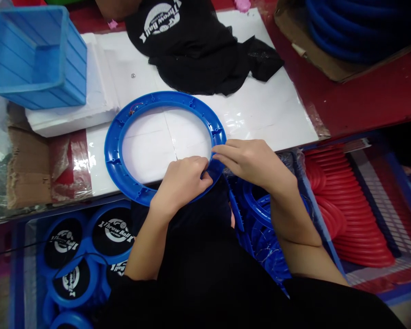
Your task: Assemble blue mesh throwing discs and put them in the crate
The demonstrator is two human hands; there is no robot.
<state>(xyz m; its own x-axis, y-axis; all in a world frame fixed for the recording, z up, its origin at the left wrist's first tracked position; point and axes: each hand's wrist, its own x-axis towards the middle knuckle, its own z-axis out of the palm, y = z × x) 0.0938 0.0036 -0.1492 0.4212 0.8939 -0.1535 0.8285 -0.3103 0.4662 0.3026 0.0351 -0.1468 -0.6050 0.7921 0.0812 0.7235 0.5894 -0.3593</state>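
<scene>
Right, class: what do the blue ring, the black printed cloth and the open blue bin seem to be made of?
The blue ring: probably moulded plastic, smooth and slightly shiny, with ribs formed in one piece.
The black cloth: likely matt synthetic fabric, in limp folds and meshy in places; the fibre can't be told.
The blue bin: seemingly plastic with a soft sheen, its walls ribbed.

The left hand point(185, 180) curls knuckles-up, its thumb bent; the right hand point(253, 161), just beside it, stretches its fingers leftward; both bare forearms point(292, 221) angle inward.
</scene>
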